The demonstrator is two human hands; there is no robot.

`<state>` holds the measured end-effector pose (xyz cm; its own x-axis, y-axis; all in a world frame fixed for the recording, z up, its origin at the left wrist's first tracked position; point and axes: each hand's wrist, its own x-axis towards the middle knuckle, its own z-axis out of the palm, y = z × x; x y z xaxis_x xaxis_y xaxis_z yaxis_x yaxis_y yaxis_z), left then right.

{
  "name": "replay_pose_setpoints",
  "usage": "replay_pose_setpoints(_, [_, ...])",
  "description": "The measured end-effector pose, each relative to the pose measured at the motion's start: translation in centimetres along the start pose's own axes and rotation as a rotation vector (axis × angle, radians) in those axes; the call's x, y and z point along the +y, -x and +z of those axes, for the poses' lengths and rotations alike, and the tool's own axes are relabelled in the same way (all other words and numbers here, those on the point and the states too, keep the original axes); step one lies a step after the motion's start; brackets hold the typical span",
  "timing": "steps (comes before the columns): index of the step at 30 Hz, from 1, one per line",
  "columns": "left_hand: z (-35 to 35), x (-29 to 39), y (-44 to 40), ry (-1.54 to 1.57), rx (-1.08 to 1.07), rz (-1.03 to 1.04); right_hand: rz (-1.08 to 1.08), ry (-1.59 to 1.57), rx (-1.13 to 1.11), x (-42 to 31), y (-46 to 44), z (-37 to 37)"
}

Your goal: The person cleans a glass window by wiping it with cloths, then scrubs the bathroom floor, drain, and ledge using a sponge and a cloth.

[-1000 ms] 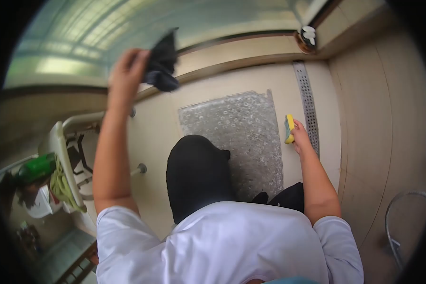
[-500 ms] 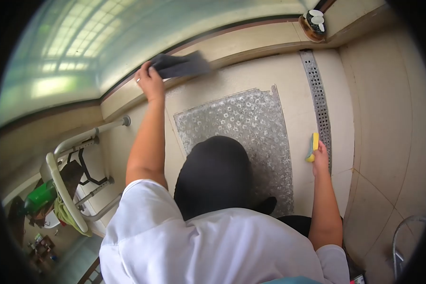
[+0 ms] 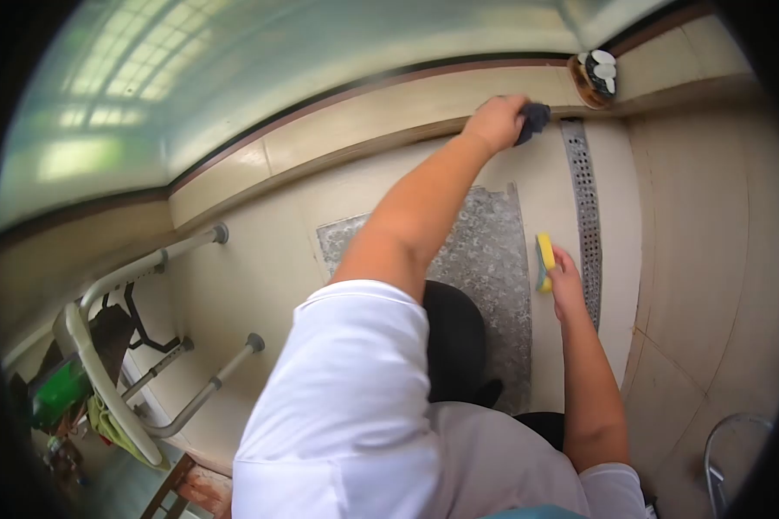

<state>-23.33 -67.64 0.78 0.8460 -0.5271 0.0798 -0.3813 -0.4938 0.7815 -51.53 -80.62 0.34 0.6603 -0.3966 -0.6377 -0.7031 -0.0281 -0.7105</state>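
Note:
My left hand (image 3: 496,123) reaches far forward to the tiled ledge (image 3: 346,147) below the frosted glass. Its fingers are closed on a dark grey cloth (image 3: 534,124), bunched up near the ledge's right end. Whether the cloth touches the ledge or hangs just in front of it, I cannot tell. My right hand (image 3: 568,284) grips a yellow sponge (image 3: 544,259) with a greenish scouring side. It hovers over the floor between the grey patterned mat (image 3: 485,229) and the perforated metal drain cover (image 3: 585,199).
A dark object with white, pebble-like ovals (image 3: 597,76) stands in the ledge's right corner. At left is a shower chair (image 3: 104,372) with metal legs, a green bottle (image 3: 59,394) and a yellow-green cloth (image 3: 108,424). A curved metal rail (image 3: 712,467) shows at lower right.
My left hand has swept the cloth rightward along the ledge, and the cloth is now more bunched. My right hand with the sponge has shifted slightly left. The camera view has also shifted.

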Motion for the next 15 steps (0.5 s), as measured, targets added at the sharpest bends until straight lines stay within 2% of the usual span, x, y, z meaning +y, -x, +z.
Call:
replay_pose_setpoints(1, [-0.9, 1.3, -0.2, 0.101, -0.016, -0.085, -0.008, -0.025, 0.005, -1.7, -0.2, 0.4])
replay_pose_setpoints(2, [-1.8, 1.0, -0.3, 0.115, 0.127, -0.059, -0.017, -0.053, 0.008, -3.3, -0.4, 0.8])
replay_pose_setpoints(3, [-2.7, -0.2, -0.4, 0.102, 0.476, 0.224, -0.029, -0.082, 0.007, -4.3, -0.4, 0.9])
replay_pose_setpoints(4, [-4.4, -1.6, -0.3, 0.018, 0.513, 0.181, -0.008, -0.116, -0.004, -5.2, 0.0, 0.9])
replay_pose_setpoints(5, [-6.3, -1.9, 0.3, 0.122, 0.501, -0.024, 0.014, -0.15, -0.015, -5.7, 0.1, 0.8])
replay_pose_setpoints(6, [-7.4, -2.2, 0.8, 0.043, 0.655, 0.037, 0.04, -0.184, -0.029, -5.7, 0.2, 0.8])
replay_pose_setpoints(8, [-6.3, -6.0, 0.3, -0.331, 0.609, 0.103, 0.019, -0.104, -0.006, -3.0, 0.0, 0.3])
replay_pose_setpoints(10, [-1.1, -8.8, 2.0, -0.692, 0.433, 0.187, 0.036, -0.033, 0.009, 0.3, 0.2, 0.1])
replay_pose_setpoints(12, [0.5, -8.1, 1.2, -0.489, 0.441, 0.117, 0.096, 0.026, 0.015, 3.1, 1.3, -0.1])
replay_pose_setpoints(14, [-1.1, -4.5, 1.9, 0.022, 0.083, 0.034, 0.144, -0.049, -0.03, 4.3, 2.6, -0.1])
replay_pose_setpoints(15, [-2.4, -3.5, 3.6, 0.093, 0.137, -0.082, 0.167, -0.086, -0.047, 4.6, 2.9, -0.1])
